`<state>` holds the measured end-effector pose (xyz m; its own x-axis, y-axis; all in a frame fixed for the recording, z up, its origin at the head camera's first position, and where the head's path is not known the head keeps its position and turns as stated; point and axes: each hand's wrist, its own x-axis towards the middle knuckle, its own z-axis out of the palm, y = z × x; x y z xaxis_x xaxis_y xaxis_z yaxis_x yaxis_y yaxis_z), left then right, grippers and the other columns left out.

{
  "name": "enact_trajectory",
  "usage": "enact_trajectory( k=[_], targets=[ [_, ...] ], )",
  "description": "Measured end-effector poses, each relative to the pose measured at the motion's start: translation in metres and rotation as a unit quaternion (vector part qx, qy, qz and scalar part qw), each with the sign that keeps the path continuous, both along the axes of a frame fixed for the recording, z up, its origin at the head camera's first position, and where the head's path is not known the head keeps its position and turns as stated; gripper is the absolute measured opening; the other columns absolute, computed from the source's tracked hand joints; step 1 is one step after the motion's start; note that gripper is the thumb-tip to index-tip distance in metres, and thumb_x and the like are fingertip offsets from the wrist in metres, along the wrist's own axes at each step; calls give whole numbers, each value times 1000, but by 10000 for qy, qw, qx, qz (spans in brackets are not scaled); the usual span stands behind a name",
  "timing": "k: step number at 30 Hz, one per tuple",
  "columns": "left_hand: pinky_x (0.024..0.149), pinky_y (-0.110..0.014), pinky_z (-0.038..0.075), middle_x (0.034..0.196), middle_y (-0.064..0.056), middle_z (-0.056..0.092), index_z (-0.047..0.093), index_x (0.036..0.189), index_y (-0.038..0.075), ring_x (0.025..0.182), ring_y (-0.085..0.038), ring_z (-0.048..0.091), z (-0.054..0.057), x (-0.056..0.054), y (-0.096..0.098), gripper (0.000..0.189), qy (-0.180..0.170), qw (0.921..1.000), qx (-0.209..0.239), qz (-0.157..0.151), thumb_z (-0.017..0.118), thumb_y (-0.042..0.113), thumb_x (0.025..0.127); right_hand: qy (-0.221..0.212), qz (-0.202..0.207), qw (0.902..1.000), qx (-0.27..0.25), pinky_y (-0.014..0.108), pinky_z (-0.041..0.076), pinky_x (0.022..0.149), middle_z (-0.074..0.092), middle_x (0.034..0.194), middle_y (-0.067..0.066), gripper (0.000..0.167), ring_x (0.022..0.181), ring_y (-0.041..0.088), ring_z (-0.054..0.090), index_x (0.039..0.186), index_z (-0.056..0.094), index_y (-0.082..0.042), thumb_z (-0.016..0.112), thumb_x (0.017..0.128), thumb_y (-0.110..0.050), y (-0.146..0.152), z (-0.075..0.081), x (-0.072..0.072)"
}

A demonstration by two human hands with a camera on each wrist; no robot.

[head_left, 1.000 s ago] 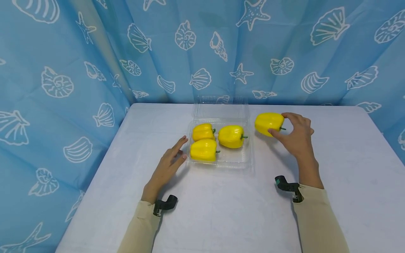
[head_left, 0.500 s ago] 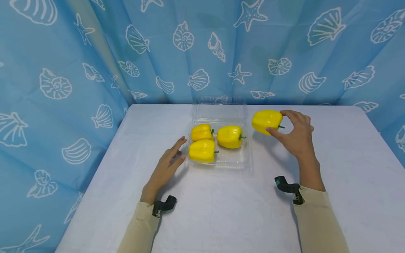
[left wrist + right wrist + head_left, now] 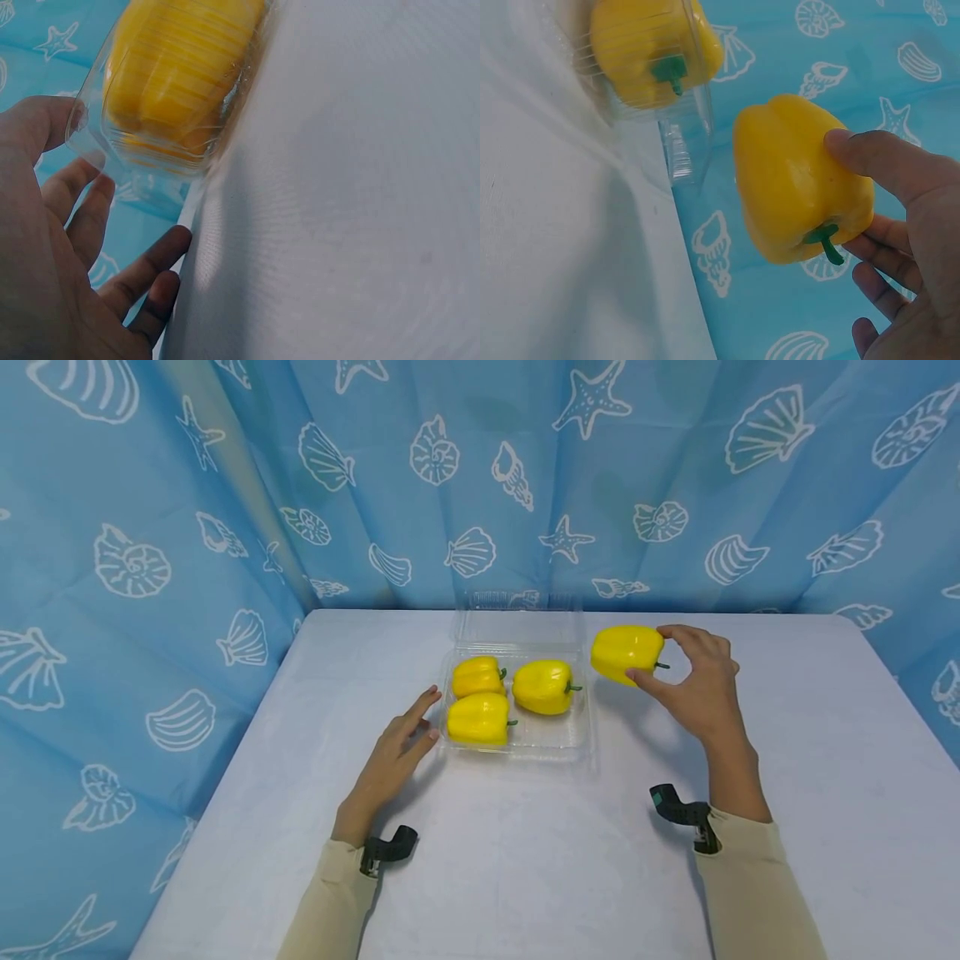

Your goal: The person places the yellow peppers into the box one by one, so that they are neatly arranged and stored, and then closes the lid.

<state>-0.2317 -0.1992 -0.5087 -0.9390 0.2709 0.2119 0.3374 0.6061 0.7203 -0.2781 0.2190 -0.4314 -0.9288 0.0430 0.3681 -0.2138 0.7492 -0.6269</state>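
My right hand (image 3: 699, 681) pinches a yellow bell pepper (image 3: 627, 654) by its stem end, thumb on the near side and fingers on the far side. It hangs above the table, just right of a clear plastic clamshell box (image 3: 555, 739). Inside the box lie a back-left pepper (image 3: 477, 677), a front-left pepper (image 3: 480, 719) and a right-hand pepper (image 3: 543, 687), all yellow with green stems pointing right. My left hand (image 3: 390, 756) is at the box's left wall with fingers loosely extended; in the left wrist view the thumb (image 3: 56, 120) touches the rim.
The box's lid (image 3: 519, 625) stands open toward the back of the white-covered table (image 3: 510, 860). Behind and to the left hangs a blue curtain (image 3: 420, 493) with white shell prints. A wrist camera (image 3: 678, 806) sits on each forearm.
My right hand has carried its pepper slightly left, nearer the box. The left hand and the peppers in the box hold their places.
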Motion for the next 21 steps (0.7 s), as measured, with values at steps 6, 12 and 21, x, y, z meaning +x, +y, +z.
enact_trajectory(
  k=[6,12,21],
  targets=[
    [99,-51,39,161,18,26,31,158,31,117,-25,52,1,0,-1,56,4,10000,45,-22,49,40,105,35,107,9999,-54,70,18,101,48,145,15,66,132,38,32,136,57,-9,84,81,-33,-5,3,4],
    [98,-52,39,161,17,26,30,158,33,117,-24,52,-1,1,-2,56,-18,10000,47,-25,49,39,106,-38,267,9996,-9,70,17,103,49,144,13,66,133,36,32,137,57,-12,84,81,-34,-12,7,8],
    [99,-50,39,162,17,26,31,158,34,117,-23,52,0,0,0,56,-7,10000,30,-8,49,39,105,-36,476,9989,-11,68,18,105,49,143,13,65,134,35,32,135,58,-12,85,80,-33,-18,9,12]
  ],
)
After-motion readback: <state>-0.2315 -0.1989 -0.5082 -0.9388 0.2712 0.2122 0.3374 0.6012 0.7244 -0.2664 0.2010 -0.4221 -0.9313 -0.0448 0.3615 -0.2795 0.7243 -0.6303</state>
